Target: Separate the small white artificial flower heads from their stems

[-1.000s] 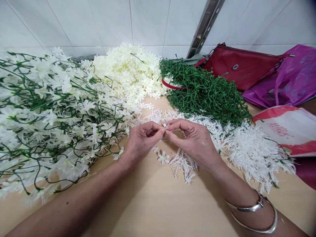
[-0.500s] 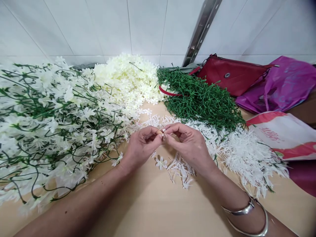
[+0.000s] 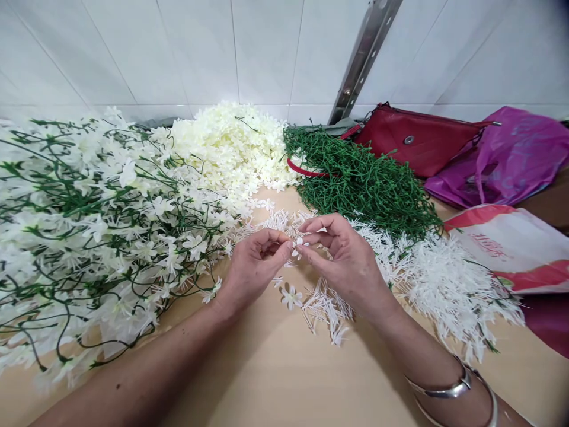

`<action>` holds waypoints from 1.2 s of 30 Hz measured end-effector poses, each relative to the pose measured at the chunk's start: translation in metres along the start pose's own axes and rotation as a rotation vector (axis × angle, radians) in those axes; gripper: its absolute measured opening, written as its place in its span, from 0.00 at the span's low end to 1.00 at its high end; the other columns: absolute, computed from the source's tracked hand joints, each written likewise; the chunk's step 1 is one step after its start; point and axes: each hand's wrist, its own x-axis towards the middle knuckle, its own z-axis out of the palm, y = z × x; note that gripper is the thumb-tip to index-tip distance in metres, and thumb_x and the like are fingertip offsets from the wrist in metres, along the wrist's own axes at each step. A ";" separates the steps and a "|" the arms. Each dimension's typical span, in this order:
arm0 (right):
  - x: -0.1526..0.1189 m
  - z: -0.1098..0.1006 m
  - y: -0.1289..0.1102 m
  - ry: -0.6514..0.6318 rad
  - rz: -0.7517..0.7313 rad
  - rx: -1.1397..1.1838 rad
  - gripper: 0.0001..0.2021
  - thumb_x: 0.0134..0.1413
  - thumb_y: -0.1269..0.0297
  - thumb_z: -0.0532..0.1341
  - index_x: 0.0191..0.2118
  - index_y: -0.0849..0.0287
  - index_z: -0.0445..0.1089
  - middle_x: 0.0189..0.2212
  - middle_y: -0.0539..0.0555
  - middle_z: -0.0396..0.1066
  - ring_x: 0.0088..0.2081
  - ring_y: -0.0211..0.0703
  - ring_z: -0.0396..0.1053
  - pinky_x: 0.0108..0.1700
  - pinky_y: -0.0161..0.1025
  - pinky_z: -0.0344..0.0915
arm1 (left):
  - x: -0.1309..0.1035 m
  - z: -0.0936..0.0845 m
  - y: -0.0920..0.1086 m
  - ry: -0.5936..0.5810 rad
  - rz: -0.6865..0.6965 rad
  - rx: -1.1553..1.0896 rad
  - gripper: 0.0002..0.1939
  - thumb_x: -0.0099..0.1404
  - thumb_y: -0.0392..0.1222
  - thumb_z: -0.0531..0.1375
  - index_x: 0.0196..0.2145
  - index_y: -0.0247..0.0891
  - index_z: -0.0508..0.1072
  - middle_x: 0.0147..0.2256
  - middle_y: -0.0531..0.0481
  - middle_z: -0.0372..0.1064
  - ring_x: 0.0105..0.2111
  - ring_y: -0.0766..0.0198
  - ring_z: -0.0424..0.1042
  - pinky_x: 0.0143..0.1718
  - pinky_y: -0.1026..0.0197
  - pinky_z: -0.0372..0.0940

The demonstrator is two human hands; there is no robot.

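A small white artificial flower (image 3: 299,247) is between my two hands, above the table. My left hand (image 3: 255,261) pinches it between thumb and index finger. The thumb and a finger of my right hand (image 3: 349,264) close on the flower's right side, and its index finger is raised off it. Just below my hands a loose white artificial flower (image 3: 291,297) lies on the table. Beside it is a small heap of white stamens (image 3: 326,308). What my fingertips cover at the flower's centre is hidden.
Stemmed white flowers (image 3: 111,237) fill the left. Behind are a pile of cream blossoms (image 3: 231,142) and green stems (image 3: 360,178). White stamens (image 3: 448,284) lie at right, near a red handbag (image 3: 422,139), a purple bag (image 3: 511,154) and a white-and-red bag (image 3: 511,243). A tiled wall (image 3: 267,47) stands behind.
The right index finger has lifted and the right fingers have spread a little. The flower's petals now show between the fingertips. My left hand keeps its pinch.
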 end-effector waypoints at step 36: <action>-0.006 0.005 -0.007 0.058 -0.389 -0.498 0.07 0.60 0.74 0.63 0.39 0.55 0.76 0.45 0.57 0.80 0.47 0.49 0.75 0.52 0.52 0.71 | -0.001 -0.001 0.002 0.027 -0.033 -0.160 0.08 0.58 0.42 0.70 0.32 0.34 0.83 0.29 0.49 0.81 0.29 0.68 0.75 0.33 0.67 0.69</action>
